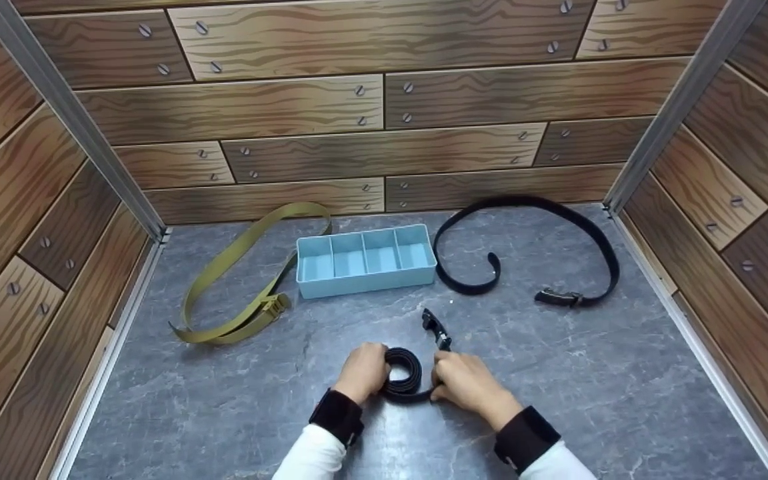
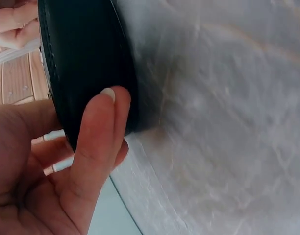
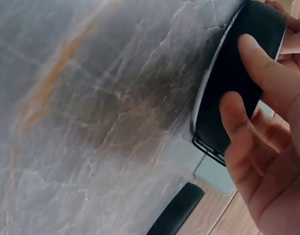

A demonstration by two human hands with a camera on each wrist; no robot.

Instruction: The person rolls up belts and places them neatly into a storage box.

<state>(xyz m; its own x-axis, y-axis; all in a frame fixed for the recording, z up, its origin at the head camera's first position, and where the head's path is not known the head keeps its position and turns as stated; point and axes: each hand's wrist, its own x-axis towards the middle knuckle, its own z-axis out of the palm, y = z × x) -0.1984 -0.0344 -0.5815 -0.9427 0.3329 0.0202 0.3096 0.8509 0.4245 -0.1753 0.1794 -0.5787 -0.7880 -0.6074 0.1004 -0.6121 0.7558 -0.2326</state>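
A black belt rolled into a coil (image 1: 415, 375) stands on edge on the grey floor at the front centre. My left hand (image 1: 365, 371) grips the coil's left side; in the left wrist view its fingers pinch the stitched dark belt (image 2: 86, 54). On the right, my right hand (image 1: 467, 381) holds the unrolled length. Thumb and fingers lie on opposite faces of that strap (image 3: 233, 83) in the right wrist view. The belt's buckle (image 1: 436, 328) sticks out past the right hand, away from me.
Behind the coil is a light blue box (image 1: 367, 283) with several compartments. An olive webbing belt (image 1: 221, 263) lies looped to its left. Another black belt (image 1: 607, 247) curves to its right. Wood-patterned walls (image 1: 384, 107) enclose three sides.
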